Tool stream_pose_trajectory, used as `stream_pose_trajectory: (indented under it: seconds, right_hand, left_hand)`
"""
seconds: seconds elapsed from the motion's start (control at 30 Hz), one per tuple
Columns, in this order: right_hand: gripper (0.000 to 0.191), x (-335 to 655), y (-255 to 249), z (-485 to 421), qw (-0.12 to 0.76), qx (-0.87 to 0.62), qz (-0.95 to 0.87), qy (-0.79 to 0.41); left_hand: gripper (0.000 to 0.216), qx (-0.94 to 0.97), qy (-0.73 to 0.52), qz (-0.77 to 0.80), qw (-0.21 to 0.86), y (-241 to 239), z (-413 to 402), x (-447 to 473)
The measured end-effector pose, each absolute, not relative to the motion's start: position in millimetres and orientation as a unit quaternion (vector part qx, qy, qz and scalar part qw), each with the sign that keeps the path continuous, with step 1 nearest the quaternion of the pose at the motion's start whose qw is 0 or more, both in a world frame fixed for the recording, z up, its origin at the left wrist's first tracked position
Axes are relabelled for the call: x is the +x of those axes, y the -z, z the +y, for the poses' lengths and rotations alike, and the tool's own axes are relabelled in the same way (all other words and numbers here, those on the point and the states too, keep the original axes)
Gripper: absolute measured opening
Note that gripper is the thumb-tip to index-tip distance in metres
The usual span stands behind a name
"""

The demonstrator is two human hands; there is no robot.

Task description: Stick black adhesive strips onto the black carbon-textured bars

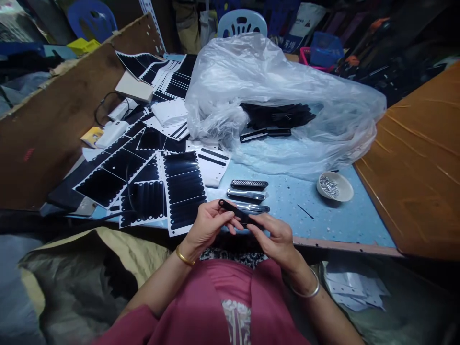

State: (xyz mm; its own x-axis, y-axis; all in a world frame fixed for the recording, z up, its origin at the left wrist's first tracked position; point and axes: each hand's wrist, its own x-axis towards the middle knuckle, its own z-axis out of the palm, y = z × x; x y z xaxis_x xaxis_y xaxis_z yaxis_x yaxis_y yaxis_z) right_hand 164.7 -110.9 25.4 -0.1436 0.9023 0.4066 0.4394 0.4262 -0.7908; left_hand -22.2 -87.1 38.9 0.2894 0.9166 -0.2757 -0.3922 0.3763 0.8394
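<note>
- Blue speckled tabletop fills the middle of the head view, with a brown board along the right edge and plastic chairs at the top amid dim clutter
- At lower middle, the left hand pinches one end of a black strip between thumb and curled fingers
- The right hand closes its fingertips on the other end, so the strip sits just above the table's near edge
- Three metal clips lie side by side just beyond the hands, and a small bowl of tiny metal bits stands further right
- Black sticker sheets spread over the left, and a big clear bag of dark parts takes the upper middle
- Risk, as I judge it: the strip is thin and held only at its ends, so a loose pinch could drop it into the lap; a sweeping wrist could scatter the clips or tip the bowl
</note>
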Motion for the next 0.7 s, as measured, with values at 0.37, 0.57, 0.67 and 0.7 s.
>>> stream_pose_trajectory:
  seconds: [0.37,0.57,0.67,0.7]
  right_hand:
    - [0.017,218,-19,-64,0.409,-0.456,-0.787,-0.075]
    - [0.013,239,2,-14,0.391,-0.486,-0.774,-0.109]
    - [0.014,235,11,-11,0.376,-0.481,-0.779,-0.141]
    - [0.014,233,14,-14,0.37,-0.479,-0.782,-0.152]
  left_hand:
    - [0.023,0.678,-0.379,0.529,0.342,-7,-32,-37]
    - [0.021,0.789,-0.289,0.492,0.229,20,-5,-34]
    - [0.017,0.819,-0.245,0.46,0.241,22,-8,-29]
    - [0.015,0.824,-0.236,0.453,0.244,20,-10,-28]
